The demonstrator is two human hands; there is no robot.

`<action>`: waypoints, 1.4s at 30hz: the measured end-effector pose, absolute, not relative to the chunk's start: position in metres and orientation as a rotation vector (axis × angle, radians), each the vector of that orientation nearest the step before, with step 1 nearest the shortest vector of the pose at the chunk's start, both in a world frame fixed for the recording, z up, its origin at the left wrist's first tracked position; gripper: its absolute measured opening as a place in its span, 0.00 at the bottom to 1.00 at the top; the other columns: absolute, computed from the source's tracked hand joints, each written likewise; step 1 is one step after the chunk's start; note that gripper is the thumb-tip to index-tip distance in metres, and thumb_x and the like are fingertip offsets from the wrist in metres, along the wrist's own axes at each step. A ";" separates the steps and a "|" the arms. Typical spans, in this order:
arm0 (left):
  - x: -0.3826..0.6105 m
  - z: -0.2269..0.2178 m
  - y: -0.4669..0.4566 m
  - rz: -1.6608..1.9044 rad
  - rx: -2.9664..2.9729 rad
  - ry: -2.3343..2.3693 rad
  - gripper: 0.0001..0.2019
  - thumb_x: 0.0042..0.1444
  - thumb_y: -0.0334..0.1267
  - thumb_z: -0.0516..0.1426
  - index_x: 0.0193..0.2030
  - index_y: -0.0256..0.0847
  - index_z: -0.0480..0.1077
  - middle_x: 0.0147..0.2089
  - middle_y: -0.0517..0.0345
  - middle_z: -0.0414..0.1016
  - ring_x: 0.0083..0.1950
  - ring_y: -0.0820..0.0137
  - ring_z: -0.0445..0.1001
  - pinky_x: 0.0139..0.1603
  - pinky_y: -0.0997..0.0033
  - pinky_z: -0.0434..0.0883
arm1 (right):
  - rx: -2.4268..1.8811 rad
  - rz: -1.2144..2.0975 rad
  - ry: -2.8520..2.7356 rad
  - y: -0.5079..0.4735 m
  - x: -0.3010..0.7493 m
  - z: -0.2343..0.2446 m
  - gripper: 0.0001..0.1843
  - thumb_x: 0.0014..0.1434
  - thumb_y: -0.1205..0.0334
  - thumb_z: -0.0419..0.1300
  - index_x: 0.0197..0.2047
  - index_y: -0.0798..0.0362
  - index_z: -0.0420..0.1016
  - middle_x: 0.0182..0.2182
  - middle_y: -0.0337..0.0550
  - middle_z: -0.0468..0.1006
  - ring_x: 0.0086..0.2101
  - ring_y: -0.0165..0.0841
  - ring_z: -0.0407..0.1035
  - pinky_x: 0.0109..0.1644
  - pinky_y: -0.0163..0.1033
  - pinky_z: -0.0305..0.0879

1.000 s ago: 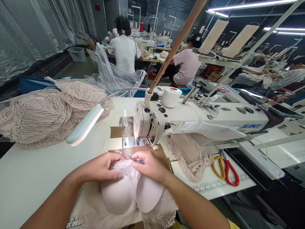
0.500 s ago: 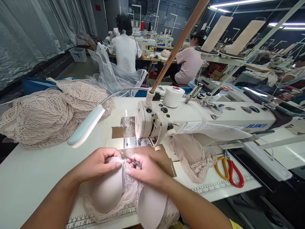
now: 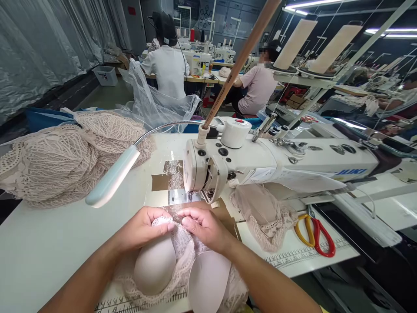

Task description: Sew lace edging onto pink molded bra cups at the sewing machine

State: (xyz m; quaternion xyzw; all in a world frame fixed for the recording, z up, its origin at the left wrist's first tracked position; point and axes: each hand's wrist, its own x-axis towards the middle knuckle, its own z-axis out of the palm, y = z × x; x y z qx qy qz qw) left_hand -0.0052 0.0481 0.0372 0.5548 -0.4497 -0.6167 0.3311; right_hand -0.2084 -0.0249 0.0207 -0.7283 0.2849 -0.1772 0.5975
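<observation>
A pale beige bra (image 3: 154, 265) with smooth moulded cups and lace trim lies at the table's front edge, below the sewing machine (image 3: 234, 163). My left hand (image 3: 148, 226) pinches its upper lace edge between thumb and fingers, above the left cup. Close beside it, my right hand (image 3: 205, 226) has its thumb and fingers drawn together at the lace between the cups. What those right fingers hold is hidden; no metal tool shows there now. Both hands are just in front of the needle area.
A heap of beige lace pieces (image 3: 58, 161) lies left, behind the lamp (image 3: 112, 178). Another lace piece (image 3: 260, 215) and scissors with red and yellow handles (image 3: 322, 237) lie right. A ruler strip (image 3: 286, 259) runs along the front edge. Two people sit at machines ahead.
The small pointed metal tool seen in my right hand has gone out of sight. Both hands and the bra have shifted slightly right, and the left cup is turned a little.
</observation>
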 end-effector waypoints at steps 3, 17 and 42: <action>-0.005 0.036 0.048 -1.566 1.462 -1.199 0.18 0.52 0.49 0.62 0.29 0.33 0.73 0.26 0.59 0.65 0.28 0.74 0.60 0.28 0.75 0.58 | -1.726 -0.397 0.669 -0.026 -0.209 0.026 0.15 0.58 0.56 0.59 0.48 0.50 0.75 0.39 0.42 0.77 0.39 0.34 0.70 0.44 0.38 0.67; -0.009 0.026 0.049 -1.646 1.444 -1.253 0.20 0.50 0.47 0.63 0.20 0.36 0.60 0.22 0.66 0.49 0.24 0.78 0.47 0.22 0.75 0.46 | -1.714 -0.426 0.734 -0.017 -0.198 0.026 0.08 0.54 0.58 0.63 0.35 0.53 0.75 0.33 0.41 0.77 0.35 0.34 0.71 0.39 0.38 0.67; -0.008 0.027 0.048 -1.589 1.476 -1.318 0.17 0.53 0.49 0.61 0.28 0.35 0.66 0.26 0.62 0.62 0.26 0.75 0.58 0.25 0.75 0.57 | -1.665 -0.467 0.679 -0.021 -0.192 0.022 0.08 0.55 0.59 0.60 0.30 0.54 0.70 0.27 0.36 0.69 0.30 0.29 0.62 0.35 0.34 0.60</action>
